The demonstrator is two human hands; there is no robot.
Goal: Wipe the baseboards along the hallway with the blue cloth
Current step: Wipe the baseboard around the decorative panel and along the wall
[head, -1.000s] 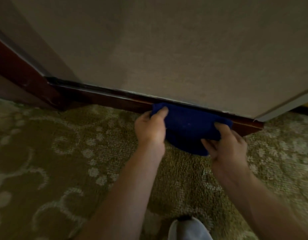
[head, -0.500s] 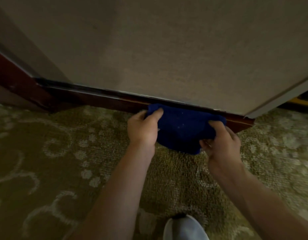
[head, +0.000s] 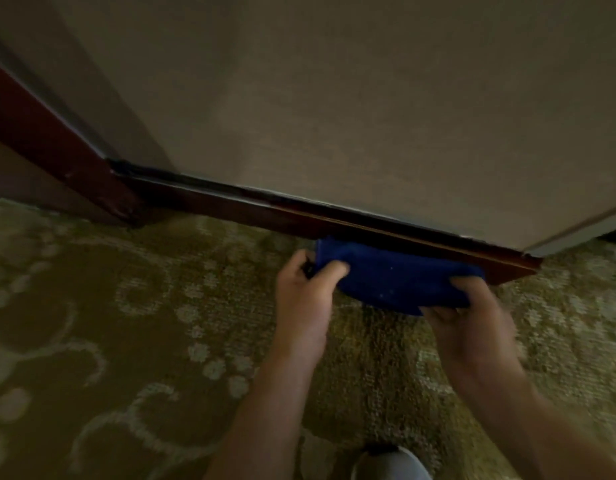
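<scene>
The blue cloth (head: 396,276) is stretched between both hands, just in front of the dark red-brown baseboard (head: 251,211) at the foot of the beige wall. My left hand (head: 304,296) grips the cloth's left end, with its thumb on top. My right hand (head: 472,327) grips the right end, fingers curled over the upper edge. The cloth's upper edge lies against the lower face of the baseboard near its right end. The board's top edge shows above the cloth.
Olive carpet (head: 133,323) with a pale floral pattern covers the floor. A dark wooden door frame (head: 57,147) meets the baseboard at the left. The wall ends at a corner (head: 535,252) on the right. A white shoe (head: 389,464) shows at the bottom.
Both hands and the cloth have slid down from the baseboard's top edge to its lower face. The view has shifted, so the board's right end sits further right in frame.
</scene>
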